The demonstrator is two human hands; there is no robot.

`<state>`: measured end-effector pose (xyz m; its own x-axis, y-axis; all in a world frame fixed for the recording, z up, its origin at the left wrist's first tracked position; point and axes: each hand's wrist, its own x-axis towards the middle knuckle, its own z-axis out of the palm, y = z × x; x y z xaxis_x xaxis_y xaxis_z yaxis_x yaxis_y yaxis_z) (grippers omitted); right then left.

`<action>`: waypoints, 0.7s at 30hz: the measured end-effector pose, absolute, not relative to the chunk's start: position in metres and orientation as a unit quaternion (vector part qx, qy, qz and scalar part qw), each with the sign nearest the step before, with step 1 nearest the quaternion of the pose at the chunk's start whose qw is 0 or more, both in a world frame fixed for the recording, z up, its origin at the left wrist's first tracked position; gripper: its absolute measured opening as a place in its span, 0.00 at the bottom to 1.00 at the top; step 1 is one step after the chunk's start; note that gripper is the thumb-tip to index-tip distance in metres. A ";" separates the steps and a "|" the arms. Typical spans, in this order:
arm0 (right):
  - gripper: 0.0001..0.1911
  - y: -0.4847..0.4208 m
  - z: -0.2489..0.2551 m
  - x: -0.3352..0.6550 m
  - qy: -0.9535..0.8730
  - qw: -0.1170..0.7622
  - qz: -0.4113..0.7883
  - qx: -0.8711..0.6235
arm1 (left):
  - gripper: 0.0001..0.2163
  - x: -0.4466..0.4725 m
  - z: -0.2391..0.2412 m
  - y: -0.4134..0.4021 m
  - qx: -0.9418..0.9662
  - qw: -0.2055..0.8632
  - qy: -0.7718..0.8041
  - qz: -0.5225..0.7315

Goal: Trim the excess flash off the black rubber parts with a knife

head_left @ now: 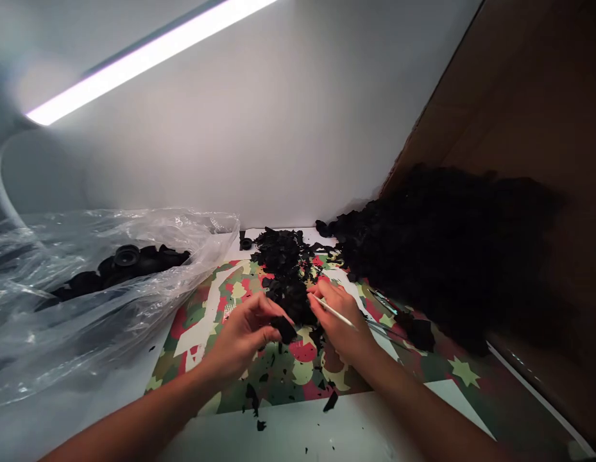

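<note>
Between the thumb and fingers of my left hand (249,327) is a small flat black piece (284,328), perhaps rubber. My right hand (339,317) is closed around a thin white stick-like tool (336,312), held like a pen; its tip is hard to make out. Just beyond both hands lies a heap of black scraps (283,253) on a patterned red, green and cream sheet (302,372). Loose black bits lie scattered on the sheet below my hands, among them a larger scrap (331,402).
At the left, a clear plastic bag (201,240) holds round black parts (127,255). A large black pile (437,250) spills from a cardboard box (509,90) at the right. Near my right forearm lies a shiny metal tool (384,300). A lamp (153,61) shines overhead.
</note>
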<state>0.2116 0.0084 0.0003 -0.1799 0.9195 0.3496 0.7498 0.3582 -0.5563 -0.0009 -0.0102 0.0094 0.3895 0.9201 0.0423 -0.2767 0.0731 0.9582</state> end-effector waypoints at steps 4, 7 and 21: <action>0.08 0.006 0.009 0.208 -0.741 0.361 0.151 -0.546 | 0.16 -0.004 0.005 -0.003 0.462 0.679 0.315 0.476; 0.11 0.000 0.017 0.207 -0.715 0.444 0.158 -0.517 | 0.16 -0.001 0.006 -0.003 0.440 0.697 0.310 0.473; 0.05 -0.026 0.017 0.192 -0.730 0.464 0.268 -0.423 | 0.14 0.000 -0.005 -0.005 0.483 0.607 0.375 0.508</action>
